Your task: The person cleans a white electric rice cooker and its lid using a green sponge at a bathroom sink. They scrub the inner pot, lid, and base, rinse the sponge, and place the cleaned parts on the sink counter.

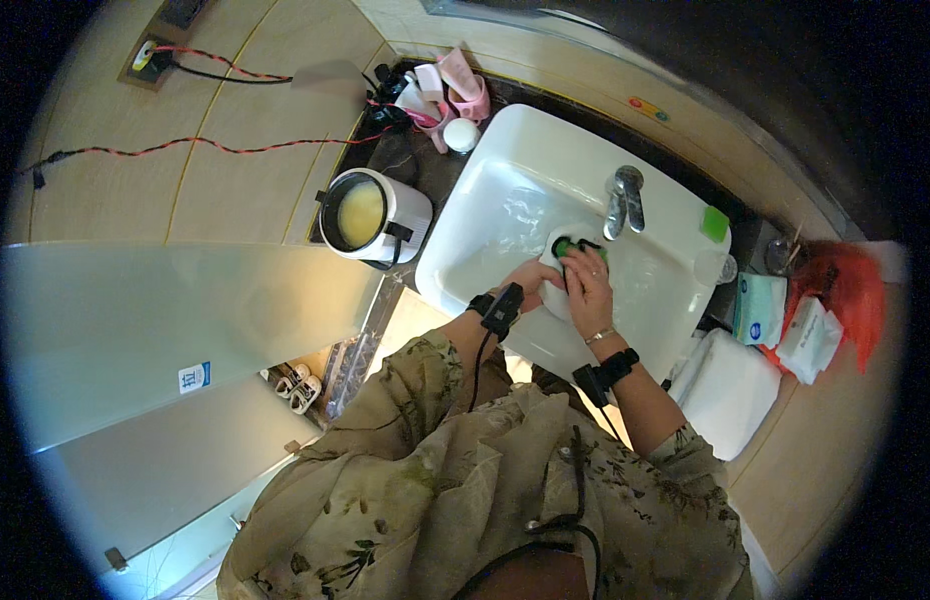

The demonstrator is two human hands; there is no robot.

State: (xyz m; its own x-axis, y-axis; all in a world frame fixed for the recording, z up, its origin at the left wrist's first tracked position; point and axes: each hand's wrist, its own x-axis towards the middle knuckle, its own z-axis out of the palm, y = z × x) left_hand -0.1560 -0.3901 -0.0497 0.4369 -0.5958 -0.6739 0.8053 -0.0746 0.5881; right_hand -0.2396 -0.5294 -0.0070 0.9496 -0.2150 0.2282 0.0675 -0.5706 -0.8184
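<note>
A white plastic appliance part (pixel 556 301) with a dark opening is held low over the white washbasin (pixel 465 217). It looks like the head of a food or drink maker, but the fingers cover much of it. My left hand (pixel 534 280) grips its left side. On its upper end, my right hand (pixel 589 285) presses a green scrubbing pad (pixel 603 253). The chrome faucet (pixel 624 199) stands just beyond my right fingers. Whether water runs from it, I cannot tell.
Left of the basin stands a white jug (pixel 412 217) with yellowish liquid (pixel 361 215). Pink holders (pixel 468 97) and a round white jar (pixel 461 136) sit behind. A green sponge (pixel 715 223) lies on the basin's right corner, near tissue packs (pixel 760 307) and a folded white towel (pixel 735 394).
</note>
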